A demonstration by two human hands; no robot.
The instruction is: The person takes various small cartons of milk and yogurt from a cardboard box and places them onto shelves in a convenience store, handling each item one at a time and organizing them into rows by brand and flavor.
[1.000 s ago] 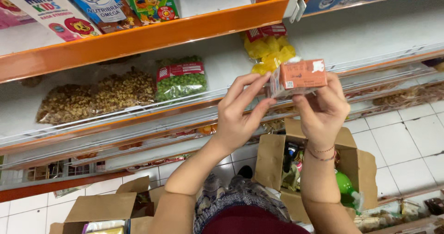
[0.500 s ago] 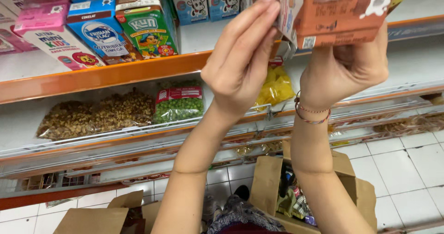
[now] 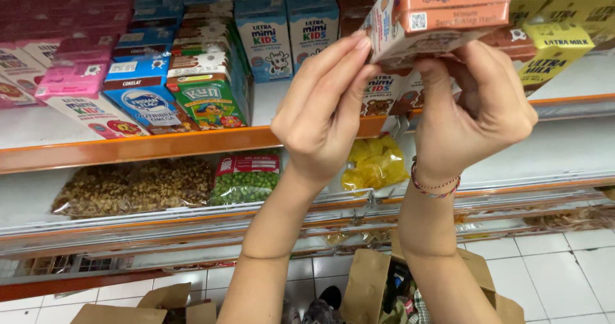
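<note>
Both my hands hold an orange-brown drink carton pack (image 3: 442, 13) up at the level of the upper shelf. My left hand (image 3: 323, 116) pinches the pack's left end with its fingertips. My right hand (image 3: 477, 106) grips it from below and behind; a thin beaded bracelet (image 3: 434, 186) circles that wrist. The pack's top runs off the frame. Behind it stand rows of small drink cartons (image 3: 288, 32) in blue, brown and yellow.
An orange-edged shelf (image 3: 160, 148) carries pink, blue and green cartons. The shelf below holds bags of nuts (image 3: 128, 186), green peas (image 3: 246, 180) and yellow snacks (image 3: 375, 164). Open cardboard boxes (image 3: 371, 285) stand on the white tiled floor.
Both hands have lifted the carton pack from the lower shelf's level up to the upper shelf. The view has tilted upward with them.
</note>
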